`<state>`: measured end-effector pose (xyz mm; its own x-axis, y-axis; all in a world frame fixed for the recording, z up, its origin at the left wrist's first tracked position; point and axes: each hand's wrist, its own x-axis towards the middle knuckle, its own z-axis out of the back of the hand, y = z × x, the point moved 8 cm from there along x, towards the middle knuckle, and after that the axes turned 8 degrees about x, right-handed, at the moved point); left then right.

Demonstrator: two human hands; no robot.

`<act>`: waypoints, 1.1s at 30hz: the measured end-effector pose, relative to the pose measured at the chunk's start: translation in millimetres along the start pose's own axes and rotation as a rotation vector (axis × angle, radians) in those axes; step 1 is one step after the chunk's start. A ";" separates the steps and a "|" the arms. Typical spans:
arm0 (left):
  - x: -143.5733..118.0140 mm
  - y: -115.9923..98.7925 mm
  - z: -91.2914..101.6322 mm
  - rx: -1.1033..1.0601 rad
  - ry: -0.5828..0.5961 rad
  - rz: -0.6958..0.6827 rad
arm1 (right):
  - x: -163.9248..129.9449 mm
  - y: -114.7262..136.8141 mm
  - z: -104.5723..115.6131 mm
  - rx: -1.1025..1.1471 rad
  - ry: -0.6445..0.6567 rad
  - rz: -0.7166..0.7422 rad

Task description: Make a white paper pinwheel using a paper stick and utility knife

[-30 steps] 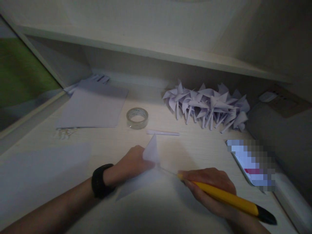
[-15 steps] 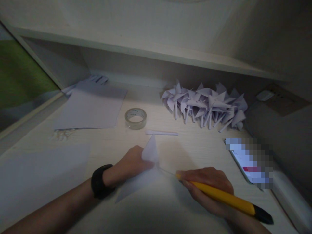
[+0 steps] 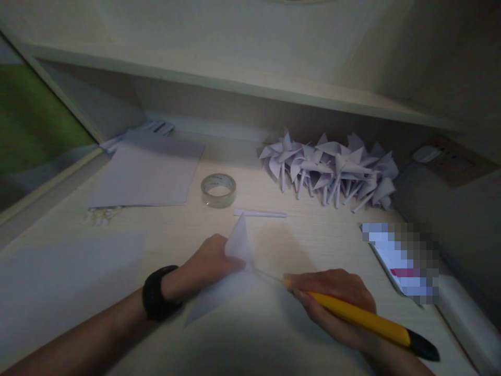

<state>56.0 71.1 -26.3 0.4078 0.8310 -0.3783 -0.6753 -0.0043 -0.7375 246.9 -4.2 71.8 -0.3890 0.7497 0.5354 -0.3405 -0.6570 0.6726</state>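
The left hand (image 3: 209, 261) presses down on a sheet of white paper (image 3: 219, 295) lying on the table (image 3: 313, 240), its grip pinched on a raised triangular flap (image 3: 239, 241) that stands up from the sheet. The right hand (image 3: 332, 303) has its grip wrapped fully around a yellow utility knife (image 3: 360, 319), whose thin blade (image 3: 268, 275) reaches toward the base of the flap, right beside the left fingertips. Compared with 1 second ago very little has moved: the flap now stands slightly taller and more upright, its tip a touch higher, while the knife and right hand sit in nearly the same spot, shifted only a hair toward the left. That suggests a slow, careful cut along the fold rather than a quick stroke, with the left hand lifting the flap to keep the paper taut at the blade. Farther back on the table lie a roll of clear tape (image 3: 218, 190), a thin rolled paper stick (image 3: 260, 213), and a heap of finished paper pinwheels (image 3: 332, 169). A stack of paper sheets (image 3: 144, 169) rests to the left, and a phone (image 3: 399, 256) lies at the right edge. A black watch (image 3: 154, 295) wraps the left wrist.
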 end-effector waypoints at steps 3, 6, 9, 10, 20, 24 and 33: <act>-1.4 -0.2 1.8 -0.004 -0.010 0.022 | -1.8 -1.5 -0.1 0.000 -0.005 -0.004; -1.7 -1.7 1.2 -0.011 0.001 0.017 | -3.5 -2.9 -0.8 -0.005 0.001 -0.007; -1.5 -0.9 0.9 -0.003 0.013 0.034 | -4.9 -4.4 -0.5 0.005 -0.004 -0.008; -1.5 -0.3 1.4 0.002 0.012 0.043 | -5.0 -4.4 0.0 0.009 -0.011 -0.005; -1.3 -4.1 0.4 0.007 0.015 0.023 | 0.0 -0.5 1.7 -0.030 -0.022 -0.025; -1.5 -2.8 1.4 -0.007 0.011 0.030 | -2.7 -2.1 0.5 -0.002 -0.011 0.002; -2.3 -3.1 2.0 -0.014 0.008 -0.003 | 1.2 2.8 1.3 -0.029 -0.012 0.000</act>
<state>55.9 70.3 -22.0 0.4148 0.8265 -0.3805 -0.6652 -0.0099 -0.7466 246.6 -5.1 75.1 -0.3790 0.7502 0.5418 -0.3649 -0.6592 0.6575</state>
